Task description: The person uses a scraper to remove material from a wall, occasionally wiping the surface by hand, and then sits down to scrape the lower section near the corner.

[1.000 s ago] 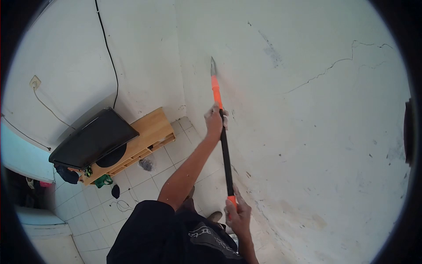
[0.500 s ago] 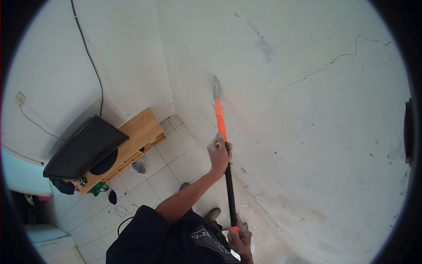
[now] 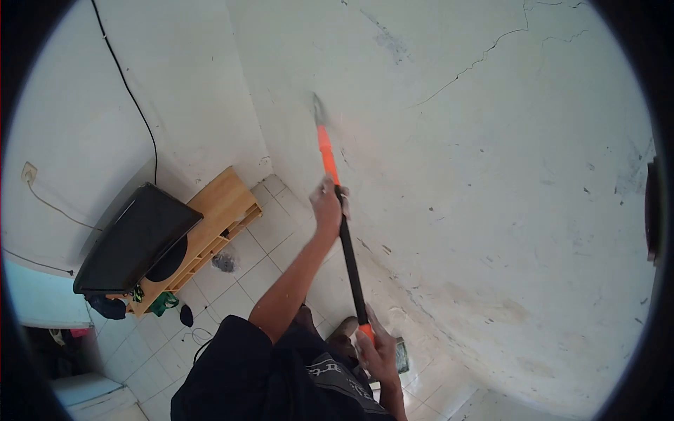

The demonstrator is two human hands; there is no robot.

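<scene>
A long-handled scraper (image 3: 352, 263) slants up in front of me, black along the shaft with orange at both ends. Its metal blade (image 3: 319, 111) is at the off-white wall (image 3: 435, 168), slightly blurred. My left hand (image 3: 327, 209) is wrapped round the upper handle, just below the orange section. Lower down, my right hand (image 3: 380, 356) grips the orange butt end of the handle. The wall around the blade has scuffs, chipped spots and a long dark crack (image 3: 470, 69).
To the left, a black television (image 3: 137, 235) stands on a low wooden stand (image 3: 228, 200) in the corner. A cable (image 3: 133, 95) runs down the wall near a socket (image 3: 29, 172). Beneath me are floor tiles (image 3: 242, 288); a small tray-like item (image 3: 401, 356) lies by my right hand.
Both hands and the scraper have moved up and to the left in the view, the blade going higher. The view has also shifted somewhat, and both hands keep their grip.
</scene>
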